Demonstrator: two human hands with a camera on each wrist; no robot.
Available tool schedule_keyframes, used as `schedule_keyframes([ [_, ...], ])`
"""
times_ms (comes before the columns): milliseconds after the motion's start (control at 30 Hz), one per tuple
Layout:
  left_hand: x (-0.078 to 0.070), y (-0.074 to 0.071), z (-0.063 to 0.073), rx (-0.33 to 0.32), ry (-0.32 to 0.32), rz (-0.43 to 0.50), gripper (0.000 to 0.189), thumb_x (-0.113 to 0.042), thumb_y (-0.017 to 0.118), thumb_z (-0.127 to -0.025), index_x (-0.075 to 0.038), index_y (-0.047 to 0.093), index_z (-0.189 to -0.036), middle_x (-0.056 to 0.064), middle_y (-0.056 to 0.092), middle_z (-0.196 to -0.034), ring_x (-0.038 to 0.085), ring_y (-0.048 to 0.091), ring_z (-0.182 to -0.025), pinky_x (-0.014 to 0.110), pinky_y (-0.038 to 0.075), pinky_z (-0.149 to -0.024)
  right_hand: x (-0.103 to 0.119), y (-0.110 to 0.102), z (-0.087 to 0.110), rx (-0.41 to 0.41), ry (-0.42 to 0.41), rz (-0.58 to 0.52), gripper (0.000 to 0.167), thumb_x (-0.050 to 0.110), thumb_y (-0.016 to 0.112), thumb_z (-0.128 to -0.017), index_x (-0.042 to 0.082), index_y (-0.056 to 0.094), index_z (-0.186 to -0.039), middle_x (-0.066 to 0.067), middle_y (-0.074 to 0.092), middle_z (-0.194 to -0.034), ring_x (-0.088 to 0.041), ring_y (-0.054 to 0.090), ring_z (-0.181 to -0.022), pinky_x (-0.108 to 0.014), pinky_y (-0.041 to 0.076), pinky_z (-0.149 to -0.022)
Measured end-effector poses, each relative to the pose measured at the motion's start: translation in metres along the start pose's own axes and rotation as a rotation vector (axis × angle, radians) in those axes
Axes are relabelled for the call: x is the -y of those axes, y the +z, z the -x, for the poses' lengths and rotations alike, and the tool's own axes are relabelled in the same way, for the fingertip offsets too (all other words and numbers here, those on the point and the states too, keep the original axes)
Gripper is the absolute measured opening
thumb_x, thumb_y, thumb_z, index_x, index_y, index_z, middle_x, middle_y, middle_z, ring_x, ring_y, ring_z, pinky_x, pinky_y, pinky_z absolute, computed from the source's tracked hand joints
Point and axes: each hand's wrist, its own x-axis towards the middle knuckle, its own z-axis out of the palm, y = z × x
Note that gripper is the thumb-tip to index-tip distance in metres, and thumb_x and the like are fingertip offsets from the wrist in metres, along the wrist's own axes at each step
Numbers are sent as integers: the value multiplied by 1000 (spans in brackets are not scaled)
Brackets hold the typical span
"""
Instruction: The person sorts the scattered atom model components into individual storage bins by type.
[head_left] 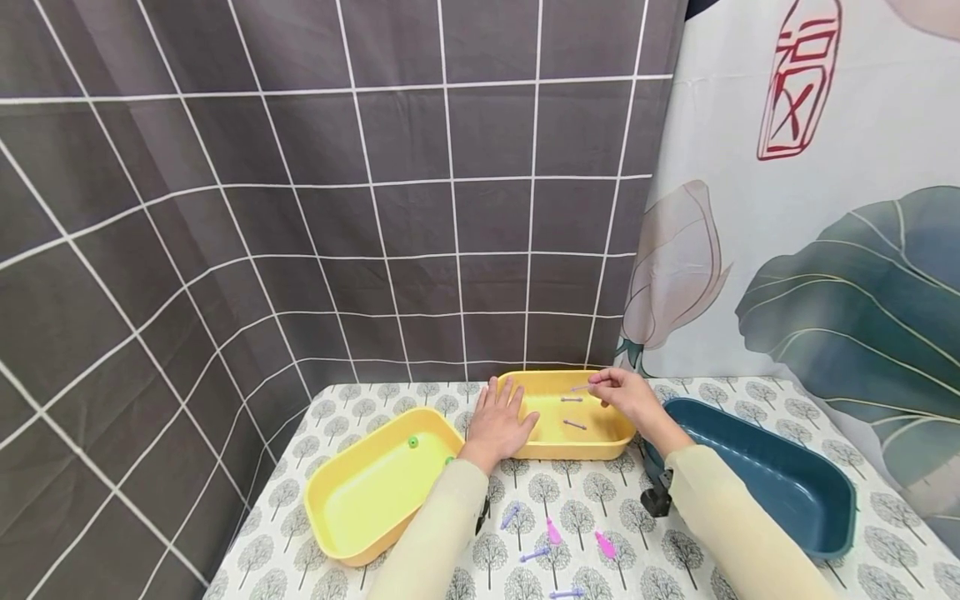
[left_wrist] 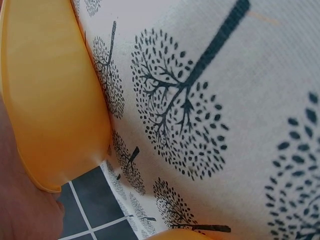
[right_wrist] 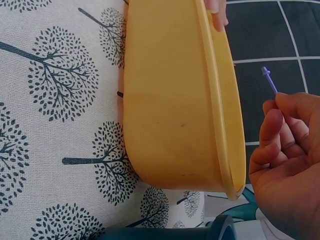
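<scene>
My right hand (head_left: 628,400) pinches one end of a small purple stick (right_wrist: 269,81) with knobbed tips, between thumb and index finger. It holds the stick over the right side of the back yellow basin (head_left: 562,452). Inside that basin lie two similar purple sticks, one nearer the back (head_left: 572,399) and one nearer the middle (head_left: 575,424). My left hand (head_left: 501,421) rests on the basin's left rim, fingers straight and spread. The left wrist view catches only part of that hand at its left edge, beside the yellow wall.
A second yellow basin (head_left: 330,508) with small green pieces (head_left: 413,442) stands at the left, and a dark blue basin (head_left: 795,479) at the right. Several purple sticks (head_left: 534,553) and two pink pieces (head_left: 605,545) lie on the tree-patterned cloth in front. Curtains hang behind.
</scene>
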Motion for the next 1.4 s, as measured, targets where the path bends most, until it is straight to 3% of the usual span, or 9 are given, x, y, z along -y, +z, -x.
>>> schedule_keyframes([
  [400, 0, -3, -1, 2, 3, 4, 67, -56, 28, -106, -17, 29, -161, 5, 15, -170, 34, 7, -157, 46, 7, -127, 3, -1, 2, -3, -10, -2, 25, 12, 66, -98, -6, 64, -117, -7, 72, -96, -34, 64, -90, -43, 56, -82],
  [633, -1, -6, 0, 3, 3, 10, 68, -56, 27, -107, -15, 29, -161, 6, 16, -170, 34, 7, -157, 46, 7, -127, 3, 1, 7, 22, -40, 8, 26, 14, 68, -97, -4, 65, -116, -4, 70, -95, -24, 63, -83, -41, 56, -79],
  [1033, -1, -5, 2, 1, 1, 18, 66, -54, 29, -107, -16, 28, -161, 6, 14, -170, 34, 7, -157, 47, 6, -127, 9, 14, 31, 94, -92, -4, 21, 14, 71, -95, 0, 69, -110, -12, 71, -96, -27, 63, -83, -35, 56, -72],
  [1133, -2, -6, 3, 1, -1, 16, 66, -54, 28, -107, -16, 28, -161, 6, 14, -170, 34, 7, -157, 47, 7, -127, 11, 17, 38, 127, -104, -20, 24, 14, 70, -95, -3, 68, -112, -17, 71, -98, -24, 62, -80, -32, 55, -69],
  [1400, -1, -4, 3, 3, -3, 5, 68, -57, 27, -106, -17, 29, -161, 5, 15, -170, 34, 7, -157, 46, 7, -127, 12, 27, 51, 211, -175, -50, 30, 14, 71, -95, -7, 66, -115, -12, 71, -94, -18, 61, -73, -26, 54, -63],
])
